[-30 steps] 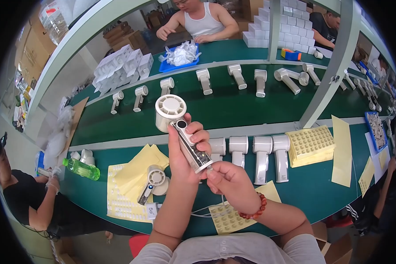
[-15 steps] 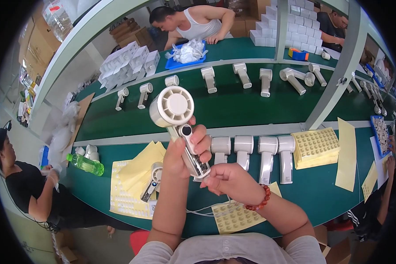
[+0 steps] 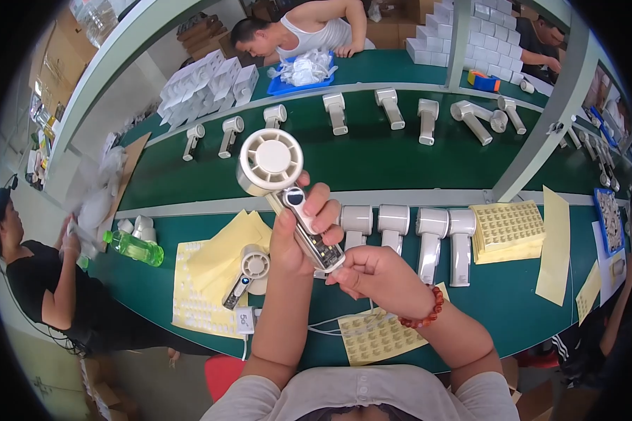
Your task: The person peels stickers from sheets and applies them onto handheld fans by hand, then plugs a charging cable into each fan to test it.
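My left hand [image 3: 295,238] is wrapped round the handle of a white handheld fan [image 3: 271,160], its round grille uppermost. The handle's cover is off at the lower part, baring a dark circuit board [image 3: 324,247]. At the handle's bottom end, my right hand [image 3: 379,274] has its fingers pinched. A thin white cable [image 3: 326,328] runs up to that hand; the fingers hide its end. A second, smaller-looking fan [image 3: 254,265] with an open handle lies left of my left forearm, on yellow sticker sheets [image 3: 207,281]. Beside it is a white charger plug [image 3: 246,320].
Several white fans [image 3: 432,242] lie in a row right of my hands, next to stacked yellow sheets [image 3: 509,231]. More fans [image 3: 336,116] lie along the green belt [image 3: 211,182]. A green bottle [image 3: 135,247] lies at left. Co-workers are beyond the belt and at both sides.
The view has shifted slightly. The held fan is a little lower in the picture, and my right hand stays pinched at its bottom end. The person at left has raised their hands with clear plastic.
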Demonstrator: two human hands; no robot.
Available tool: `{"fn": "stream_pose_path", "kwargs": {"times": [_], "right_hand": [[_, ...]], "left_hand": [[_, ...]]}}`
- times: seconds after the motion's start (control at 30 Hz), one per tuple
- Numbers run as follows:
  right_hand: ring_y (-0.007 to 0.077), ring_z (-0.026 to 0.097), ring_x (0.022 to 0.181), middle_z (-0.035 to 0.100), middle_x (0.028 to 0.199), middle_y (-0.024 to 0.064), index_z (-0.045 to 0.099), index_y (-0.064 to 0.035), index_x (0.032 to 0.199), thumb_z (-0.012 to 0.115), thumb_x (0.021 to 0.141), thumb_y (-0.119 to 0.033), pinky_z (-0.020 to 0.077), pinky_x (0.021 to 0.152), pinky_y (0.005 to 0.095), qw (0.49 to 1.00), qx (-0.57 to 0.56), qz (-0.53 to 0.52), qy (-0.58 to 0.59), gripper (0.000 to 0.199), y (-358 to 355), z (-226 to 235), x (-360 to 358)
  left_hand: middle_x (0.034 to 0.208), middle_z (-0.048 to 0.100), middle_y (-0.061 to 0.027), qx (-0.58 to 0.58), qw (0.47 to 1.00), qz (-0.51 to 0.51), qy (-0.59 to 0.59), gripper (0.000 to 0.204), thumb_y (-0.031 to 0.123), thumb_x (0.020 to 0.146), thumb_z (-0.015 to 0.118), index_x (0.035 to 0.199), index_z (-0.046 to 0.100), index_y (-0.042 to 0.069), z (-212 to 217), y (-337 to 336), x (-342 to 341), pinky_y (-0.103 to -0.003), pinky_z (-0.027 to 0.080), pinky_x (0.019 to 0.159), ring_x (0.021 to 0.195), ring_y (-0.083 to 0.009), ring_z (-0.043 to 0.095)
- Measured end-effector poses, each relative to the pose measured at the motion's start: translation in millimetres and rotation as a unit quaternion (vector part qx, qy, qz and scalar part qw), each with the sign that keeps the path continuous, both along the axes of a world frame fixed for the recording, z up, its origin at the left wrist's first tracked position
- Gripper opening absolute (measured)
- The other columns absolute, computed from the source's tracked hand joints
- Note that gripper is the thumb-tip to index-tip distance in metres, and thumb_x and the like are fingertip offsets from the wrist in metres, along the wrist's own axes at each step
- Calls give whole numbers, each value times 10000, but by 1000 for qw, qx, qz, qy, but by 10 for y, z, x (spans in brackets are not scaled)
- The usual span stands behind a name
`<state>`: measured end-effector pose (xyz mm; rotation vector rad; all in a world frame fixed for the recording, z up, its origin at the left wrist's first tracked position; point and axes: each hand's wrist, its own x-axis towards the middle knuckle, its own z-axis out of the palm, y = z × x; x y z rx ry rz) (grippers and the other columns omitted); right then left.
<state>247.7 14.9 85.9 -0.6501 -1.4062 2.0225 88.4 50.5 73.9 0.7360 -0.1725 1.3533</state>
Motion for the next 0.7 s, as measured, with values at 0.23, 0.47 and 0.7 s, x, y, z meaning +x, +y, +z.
{"fn": "stream_pose_path", "kwargs": {"times": [0.23, 0.47, 0.7], "right_hand": [[44, 412, 553, 509, 647, -4, 582, 26, 903, 561, 896, -138, 323, 497, 188, 993, -106, 15, 40, 166, -70, -102, -58], [37, 434, 558, 516, 639, -19, 569, -6, 845, 542, 911, -178, 335, 499, 184, 998, -55, -13, 27, 186, -119, -90, -87], [48, 466, 568, 536, 631, -4, 562, 8, 838, 557, 895, -152, 386, 515, 214, 985, 49, -148, -77, 170, 33, -304, -135]], "left_hand": [[812, 414, -5, 61, 991, -115, -14, 467, 226, 813, 682, 1158, 381, 133, -31, 41, -24, -254, 479, 601, 695, -94, 436], [781, 415, 22, 47, 993, -100, -50, 457, 222, 807, 687, 1132, 377, 138, -109, 28, -11, -231, 447, 593, 690, -76, 433], [952, 511, -38, -181, 855, 302, 380, 481, 150, 768, 698, 1155, 438, 32, 26, -33, 129, -283, 454, 771, 859, -131, 531]]}}
